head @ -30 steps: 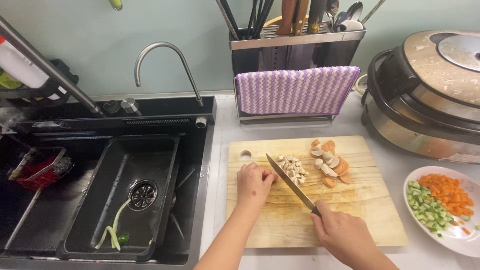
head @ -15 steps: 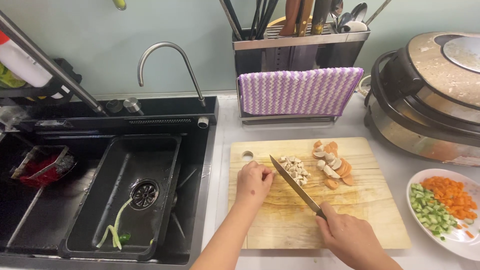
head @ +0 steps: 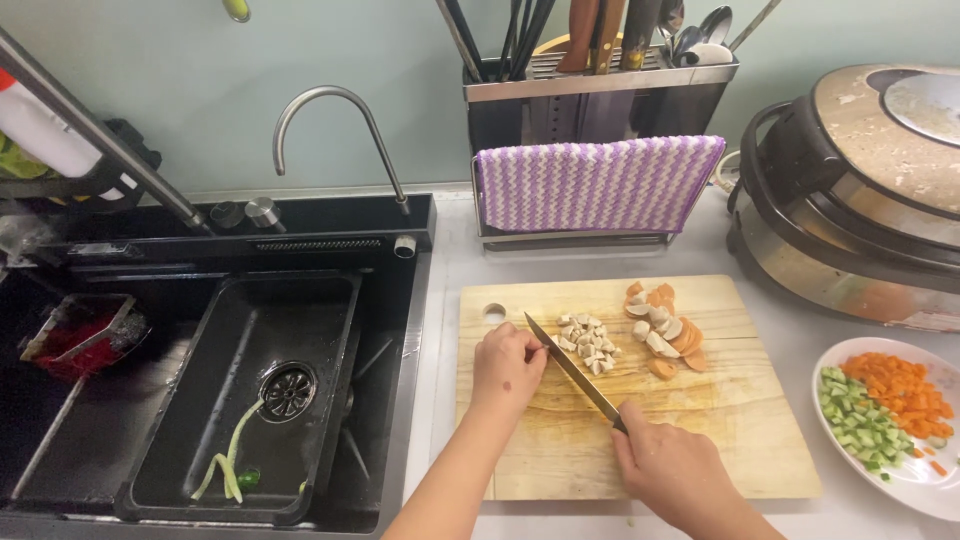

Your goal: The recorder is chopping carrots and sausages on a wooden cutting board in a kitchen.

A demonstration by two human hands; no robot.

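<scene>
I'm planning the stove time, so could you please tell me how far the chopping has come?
Done: diced carrot and cucumber sit on the white plate, and a small diced pile lies on the cutting board. In hand: the right hand holds the knife beside the left hand. Left: the sausage slices are uncut.

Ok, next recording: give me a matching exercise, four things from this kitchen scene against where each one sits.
Things:
1. knife
2. striped cloth
3. green stalk
4. diced carrot and cucumber

Places:
A. in the sink basin
B. on the white plate
C. draped over the rack under the utensil holder
D. in the right hand, blade over the cutting board

Pairs: 1-D, 2-C, 3-A, 4-B
</scene>
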